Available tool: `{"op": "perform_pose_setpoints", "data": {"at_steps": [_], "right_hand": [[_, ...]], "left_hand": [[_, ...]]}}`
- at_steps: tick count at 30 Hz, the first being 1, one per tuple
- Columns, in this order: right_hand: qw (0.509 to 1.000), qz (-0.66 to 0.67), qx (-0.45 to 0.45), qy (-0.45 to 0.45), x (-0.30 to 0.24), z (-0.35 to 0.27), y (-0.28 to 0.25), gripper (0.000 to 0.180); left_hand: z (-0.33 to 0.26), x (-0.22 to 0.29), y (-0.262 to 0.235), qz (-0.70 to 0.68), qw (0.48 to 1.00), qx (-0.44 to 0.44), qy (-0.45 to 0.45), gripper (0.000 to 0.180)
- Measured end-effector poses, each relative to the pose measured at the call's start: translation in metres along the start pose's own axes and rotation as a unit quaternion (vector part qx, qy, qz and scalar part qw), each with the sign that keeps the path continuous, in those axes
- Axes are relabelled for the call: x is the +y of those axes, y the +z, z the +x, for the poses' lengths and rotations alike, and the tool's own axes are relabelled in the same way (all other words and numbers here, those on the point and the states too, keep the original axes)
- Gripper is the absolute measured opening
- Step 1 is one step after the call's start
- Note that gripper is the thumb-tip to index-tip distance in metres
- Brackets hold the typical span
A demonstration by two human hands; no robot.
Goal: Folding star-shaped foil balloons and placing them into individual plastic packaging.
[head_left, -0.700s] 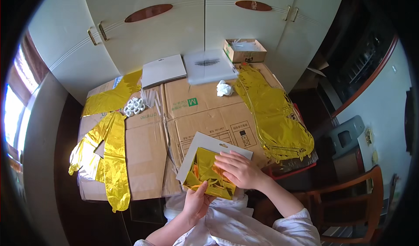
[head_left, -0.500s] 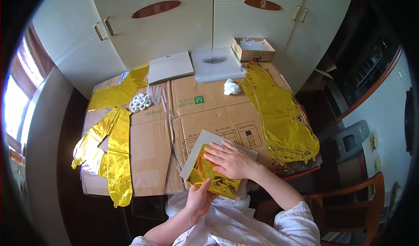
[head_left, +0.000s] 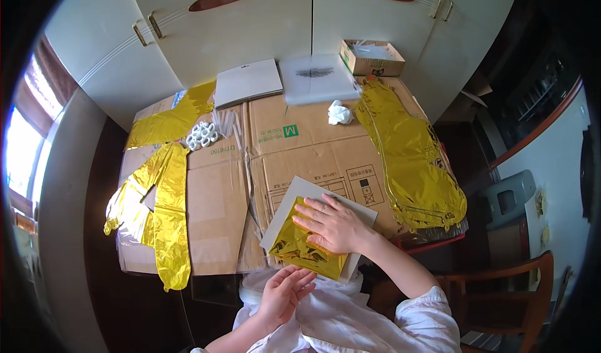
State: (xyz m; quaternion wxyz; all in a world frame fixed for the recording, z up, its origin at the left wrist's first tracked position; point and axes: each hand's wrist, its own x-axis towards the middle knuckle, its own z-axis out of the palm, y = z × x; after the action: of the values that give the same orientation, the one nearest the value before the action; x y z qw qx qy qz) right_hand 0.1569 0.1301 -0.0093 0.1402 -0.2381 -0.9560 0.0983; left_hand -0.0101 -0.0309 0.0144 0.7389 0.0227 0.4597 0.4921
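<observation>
Folded gold foil (head_left: 294, 240), likely a foil balloon, lies flat on a pale grey card (head_left: 299, 187) at the near edge of the table. My right hand (head_left: 335, 226) rests palm down on the foil, its fingers stretched and spread. By the lower edge of the card is my left hand (head_left: 285, 295), turned partly palm up with fingers extended and nothing gripped. Whether its fingertips touch the card's edge is hard to tell. A large gold foil balloon pile (head_left: 416, 165) lies on the right, and another gold foil balloon (head_left: 169, 215) is spread at the left.
Flattened cardboard (head_left: 216, 228) covers the table. White rolls (head_left: 201, 135), clear straws (head_left: 230, 126) and more gold foil (head_left: 172, 120) sit far left. Behind are grey cards (head_left: 249, 82), clear plastic bags (head_left: 318, 77), a small box (head_left: 372, 58) and a crumpled white wad (head_left: 340, 112). A wooden chair (head_left: 526, 275) stands right.
My left hand has let go of the foil's lower edge; its thumb has come off and the hand has dropped slightly. My right hand stays on the foil. The view has shifted a little.
</observation>
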Motion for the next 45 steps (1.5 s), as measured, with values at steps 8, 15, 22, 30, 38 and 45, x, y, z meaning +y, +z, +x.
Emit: {"op": "perform_pose_setpoints", "data": {"at_steps": [8,15,22,30,38,45], "right_hand": [[1.000,-0.004,0.004,0.005,0.002,-0.001,-0.001,0.051],[1.000,-0.015,-0.001,0.020,0.003,-0.003,0.003,0.052],[1.000,-0.011,0.004,0.013,0.000,-0.003,-0.001,0.052],[0.998,-0.047,-0.020,-0.025,-0.012,0.008,-0.010,0.055],[0.997,-0.020,-0.046,-0.052,-0.020,0.013,0.000,0.050],[0.997,-0.011,-0.061,-0.055,-0.019,0.016,0.003,0.051]], "left_hand": [[0.025,-0.020,-0.026,0.097,0.995,0.020,-0.033,0.028],[0.029,-0.028,-0.009,0.015,0.999,0.034,-0.007,0.025],[0.039,-0.037,-0.016,0.004,1.000,-0.029,0.003,0.024],[0.043,-0.040,-0.021,0.013,0.999,-0.032,0.031,0.028],[0.044,-0.042,-0.021,0.034,0.998,-0.039,0.045,0.036],[0.045,-0.043,-0.023,0.034,0.998,-0.040,0.041,0.036]]}}
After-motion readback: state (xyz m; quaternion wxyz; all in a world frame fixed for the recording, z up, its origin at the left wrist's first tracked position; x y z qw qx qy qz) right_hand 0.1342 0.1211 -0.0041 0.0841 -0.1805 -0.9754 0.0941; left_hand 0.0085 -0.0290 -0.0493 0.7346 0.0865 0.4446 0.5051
